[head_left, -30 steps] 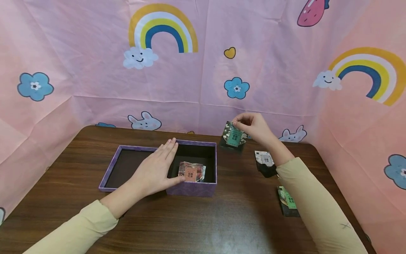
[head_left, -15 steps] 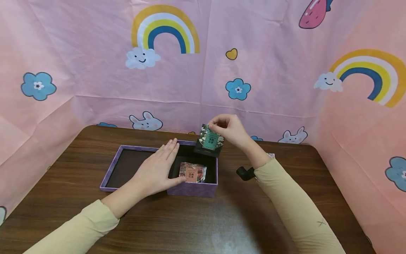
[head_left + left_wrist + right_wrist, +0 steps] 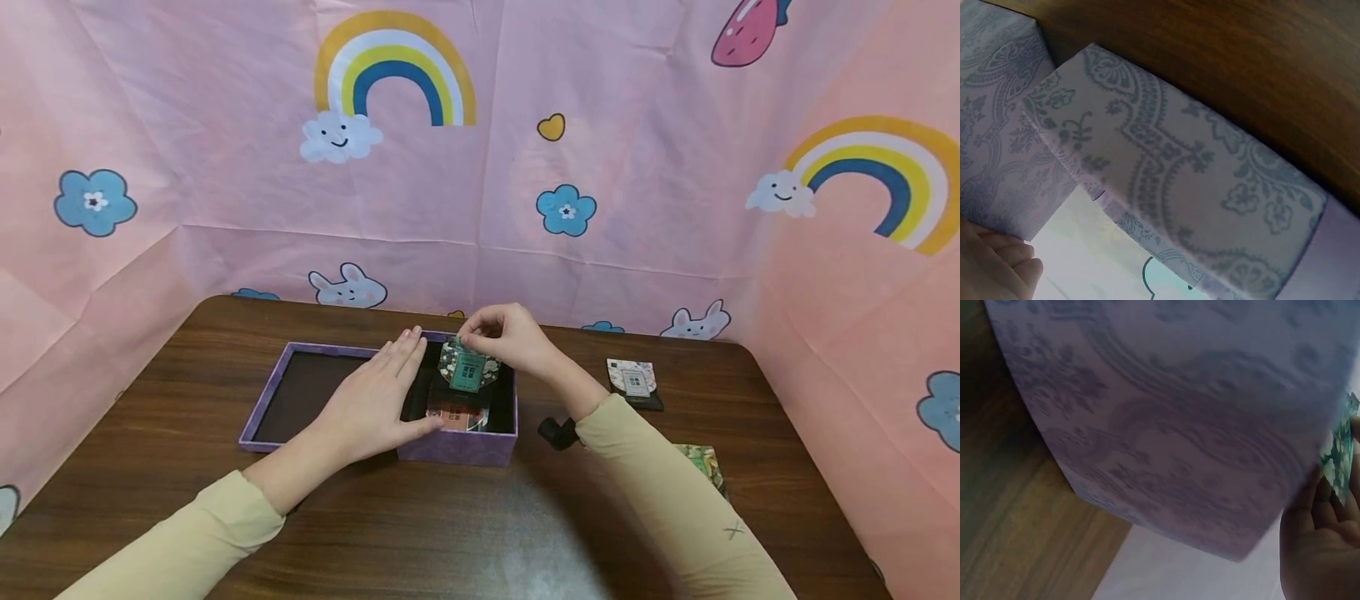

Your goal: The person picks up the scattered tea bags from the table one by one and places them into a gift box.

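Note:
My right hand (image 3: 517, 340) pinches the top edge of a tea bag packet (image 3: 467, 371) with a green label and white flowers, holding it inside the opening of a purple patterned box (image 3: 457, 450). In the right wrist view, part of the flowered packet (image 3: 1338, 456) shows between the fingers beside the box wall (image 3: 1197, 444). A red-labelled tea bag packet (image 3: 453, 417) lies in the box, partly hidden by the green one. My left hand (image 3: 367, 396) rests with straight fingers along the box's left rim, its thumb at the front edge. Its fingers (image 3: 1010, 256) also show in the left wrist view.
Left of the box lies its lid (image 3: 296, 396), dark inside up. A white-labelled packet (image 3: 633, 380) lies on the wooden table (image 3: 450, 533) to the right. Nearer, a light green packet (image 3: 701, 462) is partly covered by the right sleeve. Pink printed cloth (image 3: 420, 192) hangs behind.
My right hand has carried the green-labelled packet leftward from right of the box, then down into its opening. The left hand has stayed on the rim.

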Motion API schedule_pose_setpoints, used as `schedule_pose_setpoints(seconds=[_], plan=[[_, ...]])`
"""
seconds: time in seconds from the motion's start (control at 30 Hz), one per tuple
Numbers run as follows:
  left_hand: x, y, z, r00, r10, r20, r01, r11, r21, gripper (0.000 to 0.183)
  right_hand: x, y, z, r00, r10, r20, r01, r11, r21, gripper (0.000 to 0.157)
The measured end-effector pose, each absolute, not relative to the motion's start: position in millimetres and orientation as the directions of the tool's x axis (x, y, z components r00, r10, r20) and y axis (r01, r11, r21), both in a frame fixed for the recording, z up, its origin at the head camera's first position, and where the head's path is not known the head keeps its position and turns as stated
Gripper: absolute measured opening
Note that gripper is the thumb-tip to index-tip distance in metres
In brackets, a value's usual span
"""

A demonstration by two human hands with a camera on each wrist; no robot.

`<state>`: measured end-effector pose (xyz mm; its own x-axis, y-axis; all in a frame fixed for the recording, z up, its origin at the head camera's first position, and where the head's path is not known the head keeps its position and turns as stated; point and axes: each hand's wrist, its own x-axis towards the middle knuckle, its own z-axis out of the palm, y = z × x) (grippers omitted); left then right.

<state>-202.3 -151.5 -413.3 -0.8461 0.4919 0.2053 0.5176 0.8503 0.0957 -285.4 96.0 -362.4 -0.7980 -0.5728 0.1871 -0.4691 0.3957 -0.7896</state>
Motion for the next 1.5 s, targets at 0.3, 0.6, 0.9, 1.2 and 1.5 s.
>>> schedule_pose_setpoints(seconds=[0.3,0.6,0.9,1.2,1.5], plan=[[-201.7,-151.4,-412.1,-0.855,0.483,0.188,0.506,0.856,0.101,0.114,-280.4,88.8,-375.7,-0.728,-0.67,0.144,-0.546,0.439,-0.714,0.009],[-202.0,-152.4,-413.4,-0.852,0.486,0.195,0.511,0.853,0.104,0.113,-277.9,83.3,-386.1,-0.712,-0.69,0.128,-0.597,0.499,-0.628,0.009],[-201.3,-152.2,-412.3,-0.854,0.484,0.191,0.509,0.854,0.11,0.113,-274.8,81.7,-386.9,-0.704,-0.697,0.14,-0.648,0.549,-0.527,0.009],[-201.5,-152.0,-412.8,-0.853,0.483,0.199,0.51,0.853,0.111,0.113,-276.7,85.8,-387.0,-0.679,-0.711,0.182,-0.683,0.521,-0.512,0.012],[-201.7,-151.7,-412.0,-0.858,0.478,0.19,0.504,0.855,0.126,0.113,-280.7,102.5,-383.4,-0.7,-0.669,0.249,-0.657,0.468,-0.591,0.015]])
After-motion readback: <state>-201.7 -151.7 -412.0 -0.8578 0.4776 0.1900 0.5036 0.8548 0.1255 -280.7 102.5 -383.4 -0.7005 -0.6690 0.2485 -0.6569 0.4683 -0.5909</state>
